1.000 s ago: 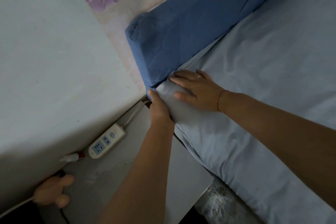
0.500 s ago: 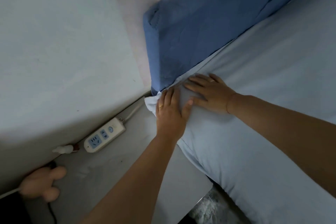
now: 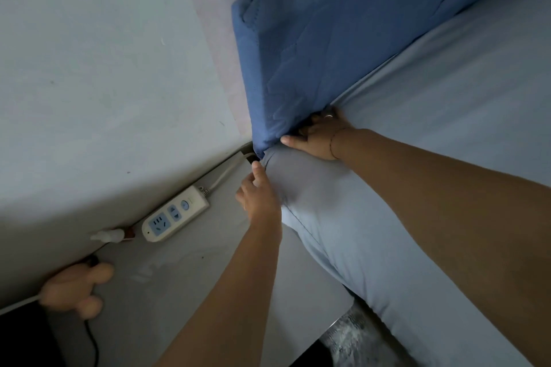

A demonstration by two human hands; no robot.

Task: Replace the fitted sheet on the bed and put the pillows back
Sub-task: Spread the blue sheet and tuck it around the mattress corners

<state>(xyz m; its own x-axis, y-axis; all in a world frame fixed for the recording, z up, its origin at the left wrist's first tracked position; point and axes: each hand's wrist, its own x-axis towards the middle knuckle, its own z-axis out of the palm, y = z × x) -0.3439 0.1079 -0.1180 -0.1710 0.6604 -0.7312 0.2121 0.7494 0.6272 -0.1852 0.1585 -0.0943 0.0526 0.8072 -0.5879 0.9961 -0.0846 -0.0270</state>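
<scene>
Pale grey wall [image 3: 104, 68] fills the left of the head view, with a strip of faded wallpaper [image 3: 220, 24] beside it. Against that stands a dark blue quilted headboard [image 3: 328, 39]. A light blue sheet [image 3: 447, 98] covers the mattress from the headboard's lower edge down to the right bottom corner.

Beside the bed is a grey bedside table [image 3: 185, 277]. On it, along the wall, lie a white power strip [image 3: 175, 214] with 1 blue button, a small white bottle [image 3: 108, 235] on its side, and a blurred peach-coloured object [image 3: 74, 292] with a black cable [image 3: 92, 345] below it.

At the mattress corner next to the headboard, the left hand [image 3: 261, 199] grips the gathered sheet. Its thumb [image 3: 258, 171] lies along the creased cloth and its fingers are curled round the side, out of sight.

Just above it, the right hand [image 3: 319, 140] rests on the sheet with its thumb stretched left. Its fingers, 1 wearing a ring [image 3: 328, 116], are pushed into the gap under the headboard. I cannot tell whether they hold any cloth there.
</scene>
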